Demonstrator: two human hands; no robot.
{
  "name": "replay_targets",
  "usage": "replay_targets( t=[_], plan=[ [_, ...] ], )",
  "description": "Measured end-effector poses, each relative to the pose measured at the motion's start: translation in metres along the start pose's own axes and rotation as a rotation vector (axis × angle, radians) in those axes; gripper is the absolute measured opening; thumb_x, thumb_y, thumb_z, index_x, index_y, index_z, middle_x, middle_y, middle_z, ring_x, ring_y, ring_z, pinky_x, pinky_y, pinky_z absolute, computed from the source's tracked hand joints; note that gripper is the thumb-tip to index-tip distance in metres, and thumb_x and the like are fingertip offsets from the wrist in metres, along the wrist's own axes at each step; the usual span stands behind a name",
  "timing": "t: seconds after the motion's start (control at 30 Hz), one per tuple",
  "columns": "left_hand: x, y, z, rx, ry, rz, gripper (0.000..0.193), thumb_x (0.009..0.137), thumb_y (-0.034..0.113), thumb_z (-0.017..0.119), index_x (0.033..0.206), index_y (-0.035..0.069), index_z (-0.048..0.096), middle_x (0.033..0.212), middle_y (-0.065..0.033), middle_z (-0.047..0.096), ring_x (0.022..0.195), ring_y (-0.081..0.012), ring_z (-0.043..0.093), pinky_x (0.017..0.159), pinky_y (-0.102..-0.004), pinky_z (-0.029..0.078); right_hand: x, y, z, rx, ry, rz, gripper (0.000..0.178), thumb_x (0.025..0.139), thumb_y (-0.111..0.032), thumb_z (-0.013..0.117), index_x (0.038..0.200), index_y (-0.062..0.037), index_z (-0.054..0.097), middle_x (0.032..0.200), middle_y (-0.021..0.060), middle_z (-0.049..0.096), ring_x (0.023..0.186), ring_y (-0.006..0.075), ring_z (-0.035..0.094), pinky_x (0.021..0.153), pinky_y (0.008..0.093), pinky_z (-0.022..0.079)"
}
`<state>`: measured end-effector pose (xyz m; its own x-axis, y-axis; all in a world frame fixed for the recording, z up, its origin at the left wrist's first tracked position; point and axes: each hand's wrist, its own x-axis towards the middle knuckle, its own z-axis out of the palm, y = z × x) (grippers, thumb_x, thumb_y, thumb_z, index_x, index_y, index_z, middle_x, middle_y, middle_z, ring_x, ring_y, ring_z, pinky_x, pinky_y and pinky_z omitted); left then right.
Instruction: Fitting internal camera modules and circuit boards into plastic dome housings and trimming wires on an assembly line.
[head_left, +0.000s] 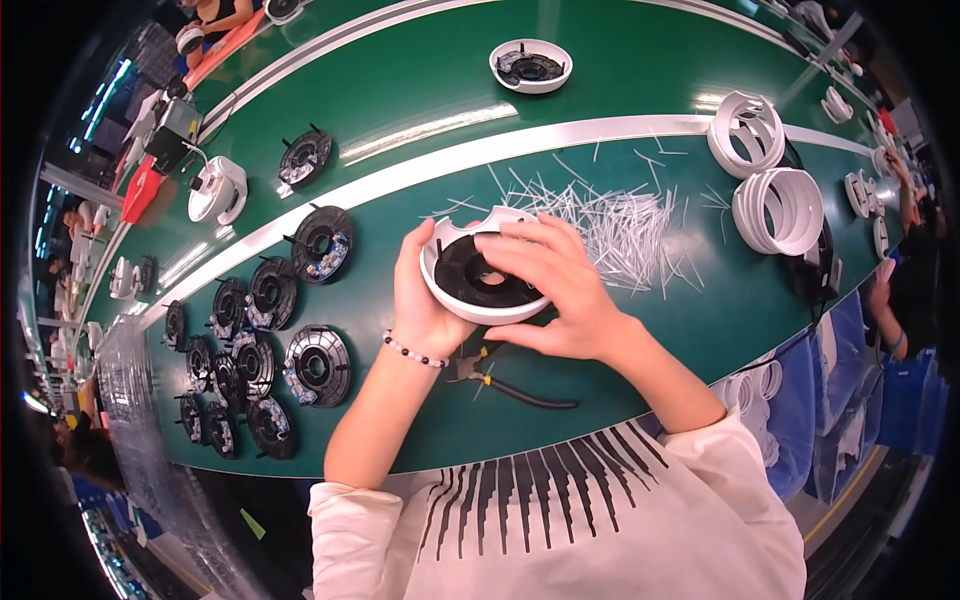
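Note:
A white, bowl-shaped round housing is held up above the green bench in front of me. Inside it sits a black round plate with a hole at its centre. My left hand cups the housing from the left, thumb along its outer wall. From the right, my right hand reaches over it, fingers lying on the black plate and thumb low by the near rim. These fingers partly hide the plate. On the bench just below lies a pair of cutting pliers with dark handles.
Several black round plates with circuit boards lie to the left. Loose thin white strips are heaped beyond my right hand. White rings are stacked at the right. Another filled white housing rests on the far green surface. People work at the edges.

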<state>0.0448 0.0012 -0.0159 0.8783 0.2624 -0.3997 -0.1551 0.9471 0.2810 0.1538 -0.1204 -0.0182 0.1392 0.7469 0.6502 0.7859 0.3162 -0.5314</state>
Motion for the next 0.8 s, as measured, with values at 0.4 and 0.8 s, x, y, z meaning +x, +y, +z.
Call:
replay_targets(
  t=[0.4, 0.8],
  plan=[
    [0.018, 0.0, 0.005, 0.115, -0.085, -0.196, 0.051, 0.086, 0.04, 0.033, 0.111, -0.003, 0.04, 0.106, -0.0191, 0.051, 0.094, -0.0312, 0.056, 0.073, -0.0409, 0.053, -0.004, 0.018, -0.019, -0.076, 0.268, -0.106, 0.041, 0.055, -0.02, 0.075, 0.086, 0.0017, 0.059, 0.077, 0.0107, 0.061, 0.071, 0.0272, 0.059, 0.068, 0.0334, 0.048],
    [0.026, -0.005, 0.013, 0.153, -0.041, -0.312, 0.054, 0.086, 0.038, 0.03, 0.116, -0.006, 0.037, 0.106, -0.0245, 0.05, 0.09, -0.0323, 0.058, 0.063, -0.0367, 0.056, 0.001, 0.024, -0.047, -0.002, 0.195, -0.097, 0.045, 0.051, -0.015, 0.077, 0.091, -0.0009, 0.06, 0.09, 0.0115, 0.062, 0.077, 0.0256, 0.059, 0.07, 0.034, 0.047]
  ],
)
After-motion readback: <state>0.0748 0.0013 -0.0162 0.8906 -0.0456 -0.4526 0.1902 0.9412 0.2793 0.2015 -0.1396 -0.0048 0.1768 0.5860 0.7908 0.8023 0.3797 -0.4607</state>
